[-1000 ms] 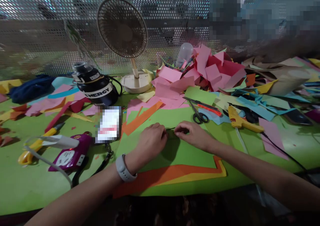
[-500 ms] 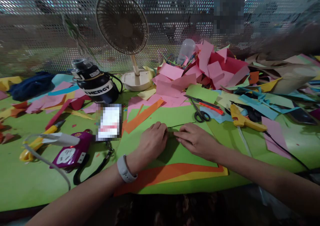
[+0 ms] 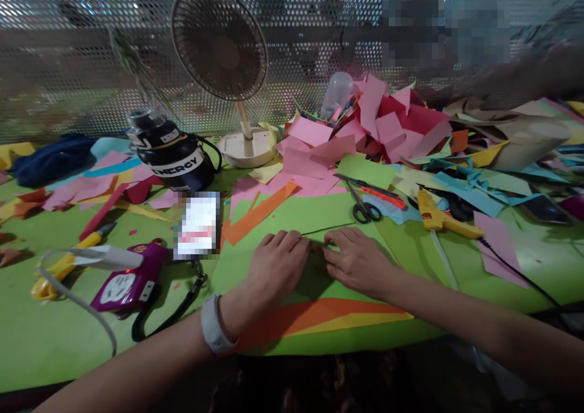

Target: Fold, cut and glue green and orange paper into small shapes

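My left hand (image 3: pixel 279 266), with a pale watch band (image 3: pixel 214 325) on its wrist, rests on green paper (image 3: pixel 331 285) with its fingers curled down. Facing it, my right hand (image 3: pixel 358 261) has its thumb and fingers bent together on the same paper. A narrow gap lies between the two sets of fingertips, and what they pinch is partly hidden. Behind the fingers runs a dark raised paper edge. Under the green paper, orange sheets (image 3: pixel 314 315) and yellow sheets (image 3: pixel 347 323) stick out toward me. Scissors (image 3: pixel 365 209) lie just beyond my right hand.
A yellow glue gun (image 3: pixel 440 218) with a cord lies right. A phone (image 3: pixel 198 225), purple power adapter (image 3: pixel 130 282) and yellow-handled tool (image 3: pixel 68 267) lie left. Behind stand a dark bottle (image 3: pixel 176 160), a fan (image 3: pixel 221 45) and a heap of pink paper scraps (image 3: pixel 365 124).
My hands have moved slightly apart, widening the gap between the fingertips. The left hand has turned a little and its fingers lie flatter over the paper. The whole view has shifted slightly.
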### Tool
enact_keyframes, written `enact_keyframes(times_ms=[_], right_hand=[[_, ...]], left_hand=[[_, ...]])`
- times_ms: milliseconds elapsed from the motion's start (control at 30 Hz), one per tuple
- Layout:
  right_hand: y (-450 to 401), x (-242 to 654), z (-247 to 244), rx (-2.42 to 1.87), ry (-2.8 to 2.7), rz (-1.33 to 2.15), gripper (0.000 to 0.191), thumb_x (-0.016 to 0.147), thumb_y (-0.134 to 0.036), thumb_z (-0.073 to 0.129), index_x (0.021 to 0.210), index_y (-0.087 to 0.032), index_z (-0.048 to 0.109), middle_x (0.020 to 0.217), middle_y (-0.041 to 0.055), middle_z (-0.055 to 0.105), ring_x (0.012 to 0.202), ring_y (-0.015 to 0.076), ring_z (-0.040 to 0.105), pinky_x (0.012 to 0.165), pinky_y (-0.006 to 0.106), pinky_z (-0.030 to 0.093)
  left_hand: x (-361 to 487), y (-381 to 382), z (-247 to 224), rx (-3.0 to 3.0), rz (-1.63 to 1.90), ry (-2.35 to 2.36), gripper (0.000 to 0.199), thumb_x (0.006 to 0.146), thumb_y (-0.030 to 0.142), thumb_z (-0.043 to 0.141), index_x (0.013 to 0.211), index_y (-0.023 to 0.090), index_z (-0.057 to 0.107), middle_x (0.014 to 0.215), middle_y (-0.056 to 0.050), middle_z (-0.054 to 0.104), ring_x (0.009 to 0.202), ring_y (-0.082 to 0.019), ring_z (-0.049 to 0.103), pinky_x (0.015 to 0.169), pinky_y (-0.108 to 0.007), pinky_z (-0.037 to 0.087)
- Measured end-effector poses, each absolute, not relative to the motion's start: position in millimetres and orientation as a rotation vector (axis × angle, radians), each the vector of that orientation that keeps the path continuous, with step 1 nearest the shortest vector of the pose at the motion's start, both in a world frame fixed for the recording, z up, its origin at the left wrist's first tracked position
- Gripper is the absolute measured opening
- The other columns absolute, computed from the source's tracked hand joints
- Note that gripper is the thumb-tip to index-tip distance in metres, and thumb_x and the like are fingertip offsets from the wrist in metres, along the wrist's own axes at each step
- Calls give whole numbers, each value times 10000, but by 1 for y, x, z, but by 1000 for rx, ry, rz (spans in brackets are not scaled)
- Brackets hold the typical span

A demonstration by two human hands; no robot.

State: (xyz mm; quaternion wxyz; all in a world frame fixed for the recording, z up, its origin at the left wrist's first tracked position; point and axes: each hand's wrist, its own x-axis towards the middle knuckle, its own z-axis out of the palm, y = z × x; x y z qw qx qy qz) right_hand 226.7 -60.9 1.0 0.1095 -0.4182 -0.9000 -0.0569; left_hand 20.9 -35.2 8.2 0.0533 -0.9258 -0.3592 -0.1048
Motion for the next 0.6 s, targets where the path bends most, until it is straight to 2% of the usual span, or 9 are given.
enact_keyframes(times_ms=[100, 200, 333, 467, 600], right_hand=[[-63, 226, 0, -1234, -2642, -187, 339, 934, -341, 568, 1199, -142, 641, 1005, 125, 641, 920, 261, 543, 775, 400, 405], [-63, 225, 0, -1242, -2627, -178, 362, 965, -369, 512, 1212, -135, 636, 1002, 130, 641, 933, 259, 550, 794, 406, 420], [-62, 228, 0, -1286, -2594, -84, 314, 970, -313, 499, 1166, -120, 651, 1009, 137, 633, 958, 264, 559, 833, 426, 454], [-62, 232, 3, -1281, -2578, 14, 244, 961, -249, 500, 1098, -136, 667, 1031, 142, 628, 978, 268, 556, 840, 433, 481], [-61, 234, 5, -1269, -2610, 24, 250, 941, -197, 511, 1132, -126, 655, 1043, 145, 626, 974, 265, 548, 838, 431, 484]], left_hand=[[16, -49, 2, -2800, -418, -984, 309, 1000, 303, 394, 1130, 130, 615, 1138, -125, 698, 993, -255, 641, 807, -392, 485], [13, -57, -6, -2805, -411, -989, 425, 996, 390, 384, 1232, 99, 585, 1259, -148, 658, 1139, -269, 600, 922, -406, 466], [11, -55, -9, -2859, -292, -1016, 515, 989, 436, 376, 1305, 66, 544, 1325, -172, 616, 1199, -282, 574, 960, -419, 459], [10, -51, -7, -2889, -262, -1017, 523, 987, 449, 370, 1326, 87, 537, 1351, -173, 595, 1222, -287, 562, 965, -427, 458], [11, -50, -6, -2908, -261, -1020, 536, 982, 453, 395, 1321, 62, 535, 1351, -193, 589, 1240, -296, 544, 954, -420, 463]])
